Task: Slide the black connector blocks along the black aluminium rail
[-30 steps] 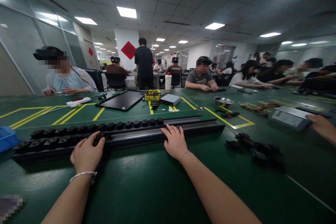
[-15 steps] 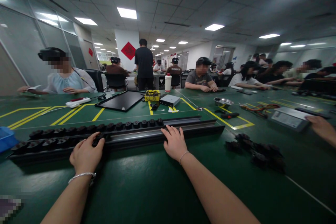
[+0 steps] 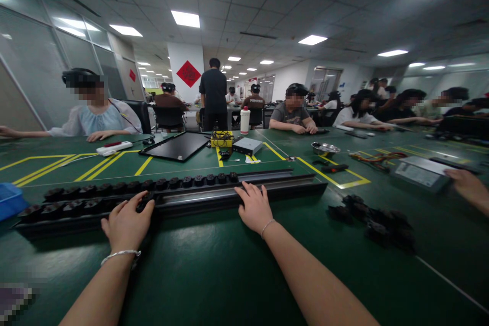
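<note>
Two long black metal rails lie side by side on the green table. Black knob-like parts (image 3: 173,183) stand in a row along the rear rail (image 3: 271,175), and several more fill the left end of the front rail (image 3: 206,199). My left hand (image 3: 128,224) has its thumb and fingers around a dark part (image 3: 144,200) at the front rail; the hand hides much of it. My right hand (image 3: 255,209) lies with fingers spread on the front rail, toward its right end, holding nothing.
Loose black parts (image 3: 376,221) lie in a heap to the right. Another person's hand (image 3: 468,188) touches a silver metal box (image 3: 422,173). Behind the rails are a dark flat panel (image 3: 178,146), a drive-like box (image 3: 247,146) and a metal bowl (image 3: 324,148). A blue bin (image 3: 10,199) stands left.
My left hand's fingers have shifted slightly at the dark part. My right hand stays in place. Across the table at left, a person's arm has stretched further left.
</note>
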The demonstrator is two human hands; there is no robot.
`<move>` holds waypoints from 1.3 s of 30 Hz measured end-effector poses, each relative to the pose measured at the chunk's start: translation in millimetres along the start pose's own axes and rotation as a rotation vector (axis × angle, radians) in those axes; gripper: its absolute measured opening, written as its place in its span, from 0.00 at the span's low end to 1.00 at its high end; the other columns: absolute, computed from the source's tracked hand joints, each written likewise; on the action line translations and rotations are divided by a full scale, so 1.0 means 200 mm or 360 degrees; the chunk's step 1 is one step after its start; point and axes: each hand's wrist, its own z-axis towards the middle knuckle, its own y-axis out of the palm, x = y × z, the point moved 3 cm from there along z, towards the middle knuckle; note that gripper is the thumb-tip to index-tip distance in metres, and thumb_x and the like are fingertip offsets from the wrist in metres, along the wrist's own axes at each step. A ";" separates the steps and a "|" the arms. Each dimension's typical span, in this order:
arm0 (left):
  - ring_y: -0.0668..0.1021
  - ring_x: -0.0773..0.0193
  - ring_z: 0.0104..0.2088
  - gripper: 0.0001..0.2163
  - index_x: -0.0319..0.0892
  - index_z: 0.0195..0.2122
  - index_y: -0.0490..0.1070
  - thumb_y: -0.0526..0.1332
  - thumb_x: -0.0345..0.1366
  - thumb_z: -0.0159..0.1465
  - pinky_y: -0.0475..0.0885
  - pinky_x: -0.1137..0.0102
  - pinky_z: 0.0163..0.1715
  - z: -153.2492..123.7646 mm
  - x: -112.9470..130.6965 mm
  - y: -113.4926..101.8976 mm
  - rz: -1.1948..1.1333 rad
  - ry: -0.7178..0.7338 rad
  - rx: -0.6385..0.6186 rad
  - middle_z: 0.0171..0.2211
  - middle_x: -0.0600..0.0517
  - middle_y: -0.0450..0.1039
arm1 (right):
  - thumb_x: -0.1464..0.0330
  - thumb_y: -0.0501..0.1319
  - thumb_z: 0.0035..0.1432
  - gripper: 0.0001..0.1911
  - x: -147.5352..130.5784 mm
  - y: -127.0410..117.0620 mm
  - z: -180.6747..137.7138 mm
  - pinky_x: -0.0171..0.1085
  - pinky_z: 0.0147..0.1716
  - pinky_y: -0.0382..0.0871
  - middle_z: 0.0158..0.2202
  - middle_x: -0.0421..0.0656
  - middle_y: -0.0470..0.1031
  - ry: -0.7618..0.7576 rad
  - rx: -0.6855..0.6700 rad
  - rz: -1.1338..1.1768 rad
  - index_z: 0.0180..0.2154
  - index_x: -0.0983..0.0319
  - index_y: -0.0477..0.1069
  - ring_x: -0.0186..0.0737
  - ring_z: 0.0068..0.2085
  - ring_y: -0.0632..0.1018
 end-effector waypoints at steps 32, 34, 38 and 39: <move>0.70 0.48 0.49 0.25 0.46 0.54 0.64 0.42 0.50 0.61 0.55 0.52 0.53 -0.01 0.01 0.01 0.0222 0.0264 0.0058 0.45 0.43 0.73 | 0.68 0.53 0.52 0.27 -0.01 0.00 0.00 0.51 0.59 0.35 0.61 0.41 0.56 0.0003 0.0024 -0.0002 0.55 0.52 0.60 0.44 0.59 0.57; 0.70 0.48 0.49 0.25 0.46 0.54 0.64 0.42 0.50 0.61 0.54 0.53 0.53 -0.01 0.01 0.01 0.0221 0.0249 0.0042 0.45 0.43 0.73 | 0.68 0.53 0.52 0.27 0.00 0.00 0.00 0.51 0.59 0.35 0.61 0.41 0.56 0.0001 0.0030 0.0000 0.55 0.52 0.60 0.44 0.59 0.57; 0.69 0.49 0.50 0.25 0.47 0.54 0.64 0.42 0.50 0.61 0.54 0.53 0.53 -0.01 0.02 0.00 0.0200 0.0206 0.0005 0.46 0.44 0.72 | 0.68 0.53 0.52 0.27 0.00 0.01 0.00 0.51 0.59 0.34 0.61 0.40 0.56 0.0002 0.0014 -0.0006 0.56 0.52 0.60 0.43 0.59 0.57; 0.69 0.49 0.50 0.25 0.47 0.54 0.64 0.42 0.50 0.61 0.54 0.53 0.53 -0.01 0.02 0.00 0.0198 0.0202 -0.0001 0.46 0.45 0.72 | 0.68 0.53 0.52 0.27 0.00 0.00 0.00 0.51 0.59 0.34 0.61 0.40 0.56 0.0003 0.0009 -0.0008 0.56 0.52 0.60 0.43 0.59 0.57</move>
